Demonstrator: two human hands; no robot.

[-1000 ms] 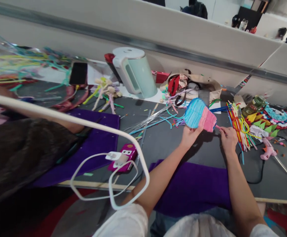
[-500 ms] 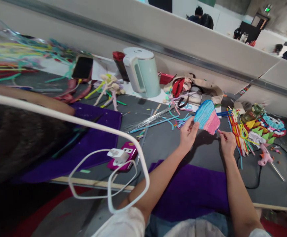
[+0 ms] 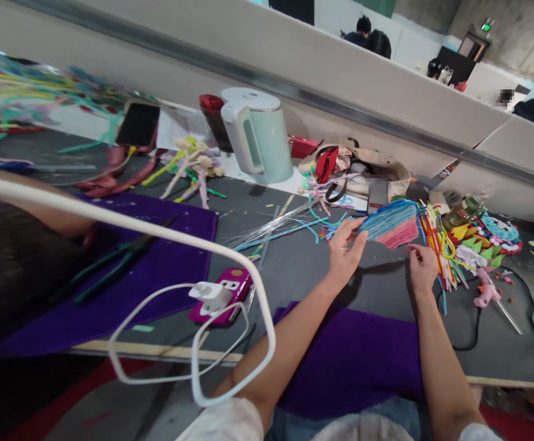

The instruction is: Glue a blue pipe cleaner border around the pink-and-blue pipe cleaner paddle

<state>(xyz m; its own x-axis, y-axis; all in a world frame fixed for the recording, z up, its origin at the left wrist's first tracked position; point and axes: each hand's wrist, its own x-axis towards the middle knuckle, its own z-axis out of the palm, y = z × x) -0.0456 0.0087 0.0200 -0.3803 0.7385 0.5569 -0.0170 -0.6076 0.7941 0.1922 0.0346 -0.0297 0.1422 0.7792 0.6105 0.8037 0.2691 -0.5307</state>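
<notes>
A flat striped piece (image 3: 392, 225), blue above and pink below, is held up over the grey table and tilted. My left hand (image 3: 346, 250) pinches its left end between thumb and fingers. At its lower right corner, my right hand (image 3: 422, 263) has its fingers pressed together on the pink edge; how much it grips is too small to tell. Right behind the piece lies a bundle of coloured pipe cleaners (image 3: 436, 245).
A kettle (image 3: 274, 141) stands at the back beside a cloth bag (image 3: 393, 171). A pink glue gun (image 3: 486, 288) lies right. A white cable (image 3: 157, 223) loops across the left over a purple power strip (image 3: 233, 282). Another person's arm (image 3: 41, 199) is at left.
The striped piece has tipped and turned, so its face looks flatter and wider. Both hands still hold it. The view has shifted slightly, and the other person's arm has moved left.
</notes>
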